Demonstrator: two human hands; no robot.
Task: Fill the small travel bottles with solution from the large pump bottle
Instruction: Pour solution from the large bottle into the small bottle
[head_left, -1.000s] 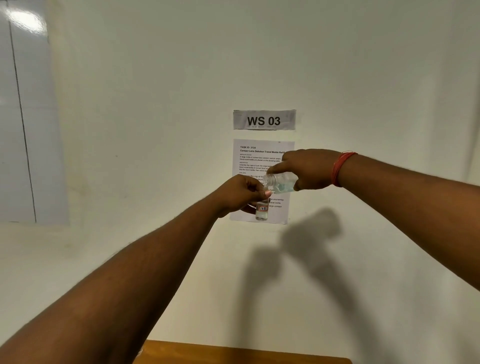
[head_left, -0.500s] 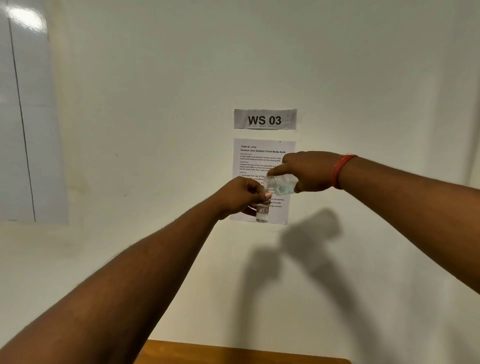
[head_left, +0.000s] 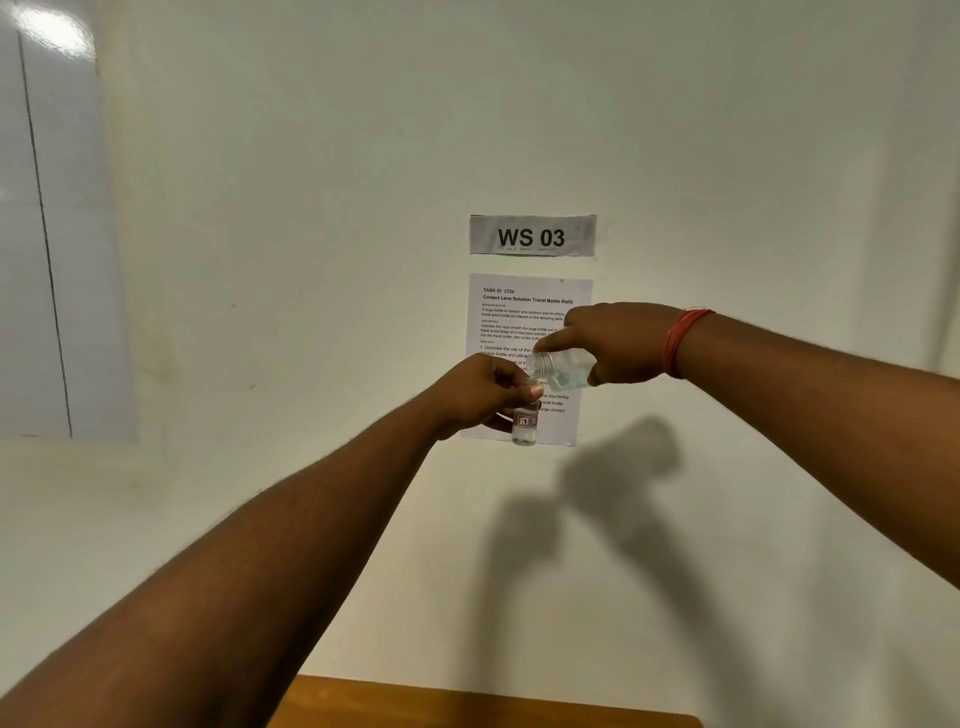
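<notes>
Pouring step in hand, both arms held out toward the wall; left hand (head_left: 485, 392) has its fingers curled round the neck of the small travel bottle (head_left: 524, 428), which stands upright in mid-air with a red-marked label and clear liquid low inside; right hand (head_left: 618, 340) clamps the clear larger bottle (head_left: 563, 369), tipped nearly flat, its open mouth just above and touching-close to the small bottle's top; pale liquid sits low in the tipped body; no pump head visible on it. To do it well, I'd judge: keep mouths lined up, raise the tilt slowly, hold the small bottle vertical, watch the level; spill risk is high with a narrow neck. WS 03 sign (head_left: 532, 236) and instruction sheet (head_left: 519, 312) on wall behind; wooden tabletop (head_left: 483, 706) below.
</notes>
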